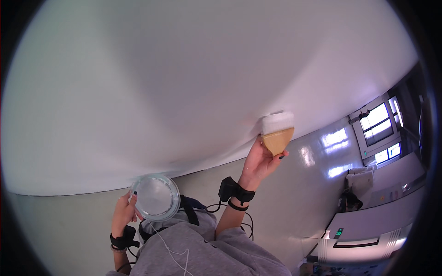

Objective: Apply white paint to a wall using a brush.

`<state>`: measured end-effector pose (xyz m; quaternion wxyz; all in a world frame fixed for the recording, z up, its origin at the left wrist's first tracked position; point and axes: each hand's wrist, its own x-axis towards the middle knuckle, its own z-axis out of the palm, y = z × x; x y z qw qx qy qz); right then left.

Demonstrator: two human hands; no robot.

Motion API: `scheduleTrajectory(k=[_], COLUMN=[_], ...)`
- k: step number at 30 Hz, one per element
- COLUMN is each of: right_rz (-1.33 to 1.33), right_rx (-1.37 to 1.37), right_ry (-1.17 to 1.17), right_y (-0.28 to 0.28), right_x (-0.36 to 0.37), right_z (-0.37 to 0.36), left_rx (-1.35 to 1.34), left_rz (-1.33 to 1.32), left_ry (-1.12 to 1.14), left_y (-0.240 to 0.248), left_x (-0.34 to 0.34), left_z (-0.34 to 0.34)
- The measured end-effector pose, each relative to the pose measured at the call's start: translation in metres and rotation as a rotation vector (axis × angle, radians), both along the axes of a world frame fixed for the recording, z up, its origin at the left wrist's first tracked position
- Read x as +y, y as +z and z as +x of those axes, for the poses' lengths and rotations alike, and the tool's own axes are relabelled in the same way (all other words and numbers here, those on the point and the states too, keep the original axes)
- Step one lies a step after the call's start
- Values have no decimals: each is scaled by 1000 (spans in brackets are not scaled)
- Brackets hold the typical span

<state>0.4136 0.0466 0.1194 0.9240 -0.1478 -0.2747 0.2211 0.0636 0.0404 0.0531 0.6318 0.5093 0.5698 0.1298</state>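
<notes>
Gripping a wide, flat brush with white bristles and a tan, tapered wooden handle point(278, 134), I hold its bristle end up to a smooth, pale white wall point(198, 92), off to the right of my body. My right hand point(261, 162) is closed around the narrow part of the handle; should the broad bristles catch, that slim grip could let the head twist. Whether the bristles are wet I cannot tell, but a loaded brush could drip.

In front of my waist, my left hand point(123, 211) grasps a round, clear container point(176, 202) by one side. Held that way, it could tip if my wrist turned; whether the cloudy middle is liquid or just the base, I cannot tell.

A thin white cord point(171, 250) runs down my grey shirt point(207, 253) from beside the container, where it might snag. Near my right elbow, a looping black cable point(214, 209) could tug at the boxy black wrist device point(228, 189) on a long reach. Any spill could slick the shiny grey floor point(294, 184).
</notes>
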Motion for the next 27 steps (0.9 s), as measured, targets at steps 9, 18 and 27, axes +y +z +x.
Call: scheduleTrajectory(k=[9, 18, 27], right_rz=[53, 2, 29], right_rx=[-31, -27, 0], right_ry=[54, -3, 13], right_y=[10, 11, 11], right_x=[-4, -3, -4], right_z=[-7, -9, -7], left_rx=[-17, -19, 2], left_rz=[38, -16, -3], left_ry=[-32, -10, -12], left_y=[-2, 0, 7], left_x=[-1, 0, -1], left_z=[-1, -1, 1])
